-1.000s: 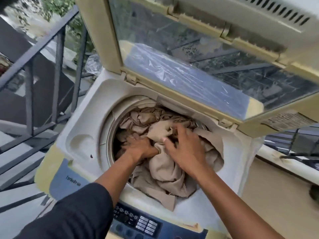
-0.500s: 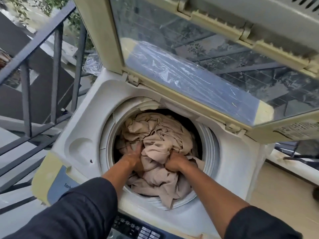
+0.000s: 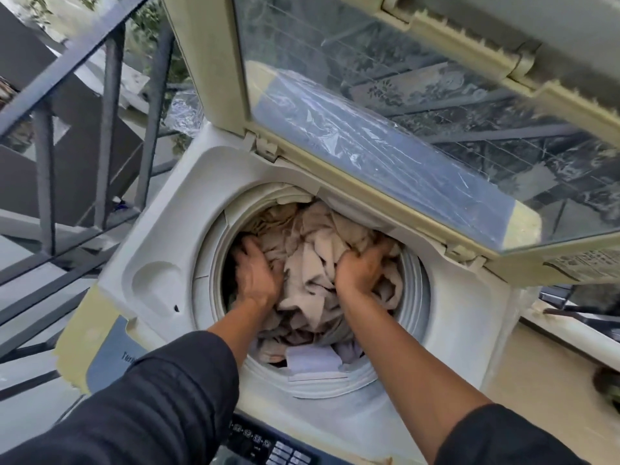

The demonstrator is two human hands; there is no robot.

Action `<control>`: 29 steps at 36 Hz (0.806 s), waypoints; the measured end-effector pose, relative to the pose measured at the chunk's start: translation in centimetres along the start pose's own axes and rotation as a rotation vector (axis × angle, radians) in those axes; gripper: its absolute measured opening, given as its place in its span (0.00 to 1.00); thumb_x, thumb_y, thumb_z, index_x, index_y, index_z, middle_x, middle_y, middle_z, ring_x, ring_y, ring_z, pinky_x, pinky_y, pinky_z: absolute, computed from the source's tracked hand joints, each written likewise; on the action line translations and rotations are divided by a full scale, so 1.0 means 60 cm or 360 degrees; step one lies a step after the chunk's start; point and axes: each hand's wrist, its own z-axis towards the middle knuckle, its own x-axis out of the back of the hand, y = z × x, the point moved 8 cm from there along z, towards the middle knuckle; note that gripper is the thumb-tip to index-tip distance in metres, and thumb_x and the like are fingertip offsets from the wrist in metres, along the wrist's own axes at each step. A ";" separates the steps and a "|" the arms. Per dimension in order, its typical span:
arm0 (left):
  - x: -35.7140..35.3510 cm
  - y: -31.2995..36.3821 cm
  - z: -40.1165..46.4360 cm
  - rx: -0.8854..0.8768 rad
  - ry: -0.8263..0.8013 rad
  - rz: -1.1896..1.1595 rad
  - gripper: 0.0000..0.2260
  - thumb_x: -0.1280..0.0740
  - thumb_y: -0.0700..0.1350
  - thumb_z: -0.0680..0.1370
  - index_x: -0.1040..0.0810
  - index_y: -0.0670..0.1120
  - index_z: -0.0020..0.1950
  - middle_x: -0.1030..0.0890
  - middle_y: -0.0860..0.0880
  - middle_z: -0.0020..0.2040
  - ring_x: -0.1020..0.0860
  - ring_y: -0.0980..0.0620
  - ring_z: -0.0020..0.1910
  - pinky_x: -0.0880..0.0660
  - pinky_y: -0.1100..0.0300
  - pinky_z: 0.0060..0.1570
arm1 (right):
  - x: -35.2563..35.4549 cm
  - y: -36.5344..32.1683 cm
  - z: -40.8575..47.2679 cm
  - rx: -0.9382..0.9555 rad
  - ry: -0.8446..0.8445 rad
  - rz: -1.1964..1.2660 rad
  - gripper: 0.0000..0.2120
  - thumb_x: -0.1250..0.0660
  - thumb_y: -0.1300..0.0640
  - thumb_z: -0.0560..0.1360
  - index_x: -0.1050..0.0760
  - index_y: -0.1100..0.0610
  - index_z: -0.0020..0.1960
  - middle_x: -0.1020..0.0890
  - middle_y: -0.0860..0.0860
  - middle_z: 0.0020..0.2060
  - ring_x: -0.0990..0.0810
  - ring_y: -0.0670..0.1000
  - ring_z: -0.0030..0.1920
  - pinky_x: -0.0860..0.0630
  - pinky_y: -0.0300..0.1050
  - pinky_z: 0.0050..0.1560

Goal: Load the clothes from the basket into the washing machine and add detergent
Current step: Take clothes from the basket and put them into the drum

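A top-loading washing machine (image 3: 161, 229) stands open, its glass lid (image 3: 385, 112) tilted up over the drum. Beige clothes (image 3: 312, 260) fill the round drum opening, with a white piece (image 3: 312, 362) showing at the near rim. Both my hands are down inside the drum. My left hand (image 3: 256, 273) lies on the left side of the pile with its fingers spread, pressing into the cloth. My right hand (image 3: 360, 268) is on the right side with fingers curled into a fold of the beige cloth. No basket or detergent is in view.
The machine's control panel (image 3: 275, 444) sits at the near edge below my arms. A dark metal railing (image 3: 107, 135) runs along the left. To the right lies a tan floor (image 3: 543, 374) with a low ledge (image 3: 570, 327).
The cloth that hung over the near rim has been pushed down inside the drum. My hands have moved apart, to the left and right sides of the pile, and sit deeper.
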 end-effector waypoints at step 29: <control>-0.095 0.033 -0.050 0.0056 -0.1461 0.0928 0.29 0.37 0.50 0.85 0.41 0.39 0.81 0.27 0.43 0.73 0.23 0.46 0.58 0.24 0.62 0.56 | -0.017 0.138 0.034 0.0386 -0.0975 -0.1789 0.28 0.42 0.50 0.82 0.41 0.58 0.79 0.24 0.64 0.68 0.21 0.64 0.63 0.24 0.52 0.61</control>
